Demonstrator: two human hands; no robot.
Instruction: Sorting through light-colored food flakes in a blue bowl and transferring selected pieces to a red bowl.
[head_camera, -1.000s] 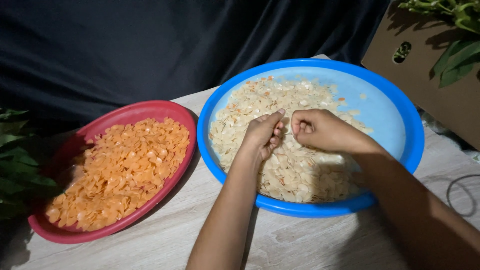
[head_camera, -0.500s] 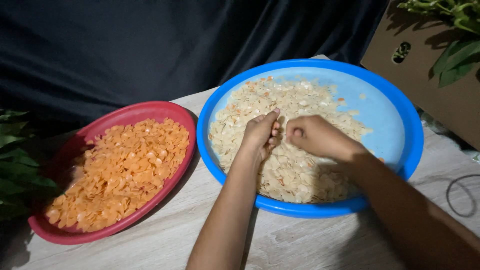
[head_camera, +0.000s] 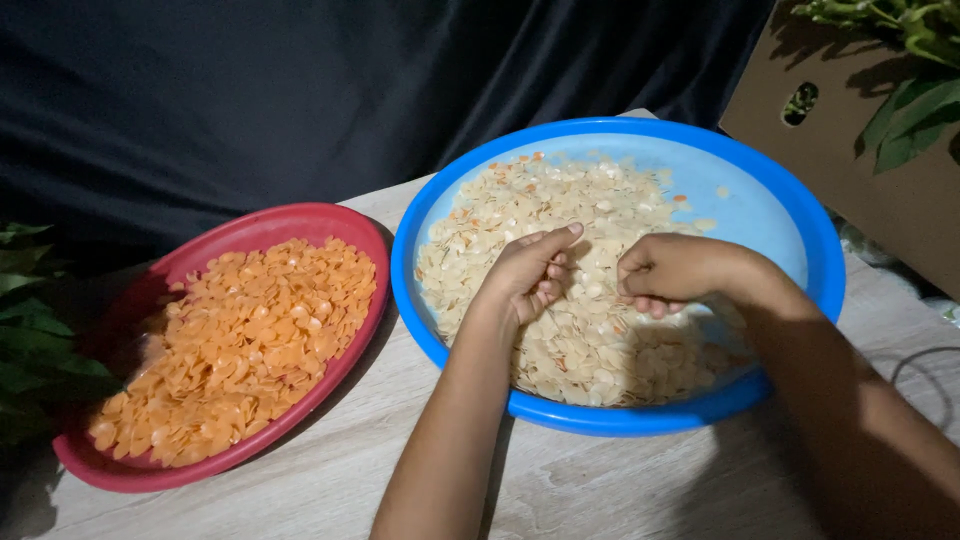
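Note:
A blue bowl (head_camera: 790, 215) holds a heap of pale cream flakes (head_camera: 560, 205) with a few orange ones mixed in. Both hands rest on the heap. My left hand (head_camera: 528, 272) has its fingers curled down into the flakes, thumb raised. My right hand (head_camera: 672, 270) is closed in a loose fist over the flakes, fingertips tucked under. Whether either hand pinches a flake is hidden. To the left stands a red bowl (head_camera: 215, 245) filled with orange flakes (head_camera: 240, 340).
A wooden tabletop (head_camera: 330, 480) carries both bowls. Green leaves (head_camera: 25, 330) lie at the far left. A cardboard box (head_camera: 850, 130) with leafy stems (head_camera: 905, 60) stands at the back right. A dark cloth (head_camera: 300, 100) hangs behind. A thin cable loop (head_camera: 915, 375) lies at the right.
My two hands have drawn slightly apart on the cream flakes; the right hand moved a little right and closed tighter. The bowls have not moved.

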